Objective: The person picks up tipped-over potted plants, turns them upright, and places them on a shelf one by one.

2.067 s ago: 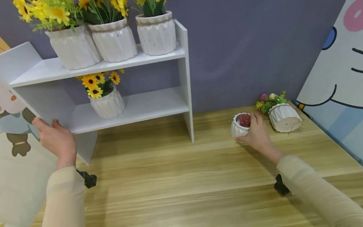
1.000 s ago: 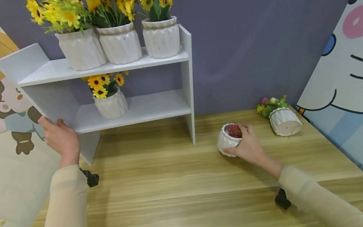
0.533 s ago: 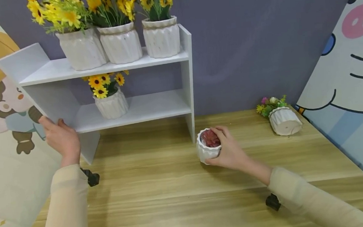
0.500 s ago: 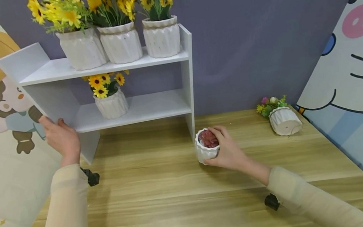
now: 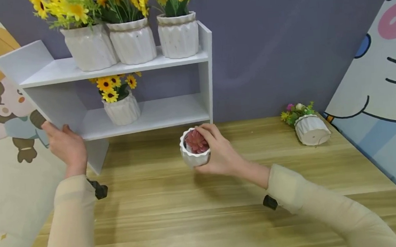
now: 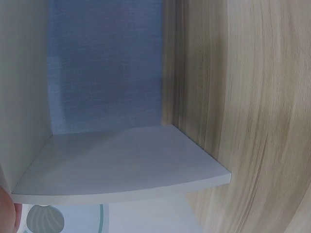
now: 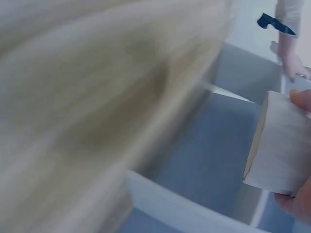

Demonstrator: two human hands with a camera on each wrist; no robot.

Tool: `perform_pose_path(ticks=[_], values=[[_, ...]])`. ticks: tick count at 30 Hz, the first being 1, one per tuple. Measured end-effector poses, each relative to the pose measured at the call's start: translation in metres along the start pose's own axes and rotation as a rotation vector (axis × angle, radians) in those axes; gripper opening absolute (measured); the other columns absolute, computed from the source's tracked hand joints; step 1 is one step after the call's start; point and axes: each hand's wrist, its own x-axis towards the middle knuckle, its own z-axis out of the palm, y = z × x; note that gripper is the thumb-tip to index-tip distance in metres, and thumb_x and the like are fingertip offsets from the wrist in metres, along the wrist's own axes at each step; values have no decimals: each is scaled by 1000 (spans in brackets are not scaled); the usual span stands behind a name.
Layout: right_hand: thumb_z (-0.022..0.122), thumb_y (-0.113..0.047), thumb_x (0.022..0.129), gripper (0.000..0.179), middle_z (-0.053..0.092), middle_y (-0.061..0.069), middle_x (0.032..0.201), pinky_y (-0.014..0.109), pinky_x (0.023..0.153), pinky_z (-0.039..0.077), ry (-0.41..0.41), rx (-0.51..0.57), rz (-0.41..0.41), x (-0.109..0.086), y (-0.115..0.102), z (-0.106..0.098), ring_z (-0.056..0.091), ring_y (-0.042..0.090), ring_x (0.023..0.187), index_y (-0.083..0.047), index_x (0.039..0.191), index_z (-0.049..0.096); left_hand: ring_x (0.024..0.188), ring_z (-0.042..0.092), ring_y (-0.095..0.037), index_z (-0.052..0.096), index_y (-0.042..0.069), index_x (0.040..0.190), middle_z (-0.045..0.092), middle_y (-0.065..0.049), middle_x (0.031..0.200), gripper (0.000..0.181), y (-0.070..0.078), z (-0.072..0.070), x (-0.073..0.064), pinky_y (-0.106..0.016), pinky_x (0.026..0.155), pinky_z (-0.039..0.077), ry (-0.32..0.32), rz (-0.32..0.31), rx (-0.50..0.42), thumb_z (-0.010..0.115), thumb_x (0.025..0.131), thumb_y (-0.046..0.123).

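Observation:
My right hand [image 5: 220,152] grips a small white fluted flowerpot [image 5: 195,160] with a dark red succulent [image 5: 196,141] in it. The pot is raised off the table and tips a little, in front of the shelf's right end; its base shows in the right wrist view, where the pot [image 7: 284,145] sits between thumb and fingers. At the left, my left hand [image 5: 67,146] holds the side panel of the white two-tier shelf [image 5: 173,112], thumb on the inner side. On its lower tier stands a white pot [image 5: 123,111] of small sunflowers.
Three larger white pots, one at the right end [image 5: 179,36], hold yellow flowers on the top tier. A white pot [image 5: 312,131] with mixed flowers lies on its side at the back right of the wooden table [image 5: 191,219]. A grey-purple wall [image 5: 266,57] stands behind.
My right hand has carried the succulent pot leftward from the back right, then lifted it off the table toward the shelf. The left hand has kept its hold on the shelf.

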Motion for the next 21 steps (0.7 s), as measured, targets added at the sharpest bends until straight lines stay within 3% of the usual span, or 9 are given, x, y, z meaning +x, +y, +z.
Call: perform_pose_path(ticks=[9,21], values=[[85,-35,52,99,35,14,129,30,94,43,56,15,-83,46,-20,-9,48,22,111,-1,132,38,111,49,-42,30,13,129,51,-23,120,37,-1,0,1,-53,89,38,1,-8,2,28,97,32],[84,-41,52,102,36,14,128,30,93,44,77,24,-20,86,-24,-3,47,21,112,1,133,37,110,50,-42,31,12,128,51,-23,120,38,0,0,0,-53,89,39,6,-7,6,27,97,33]])
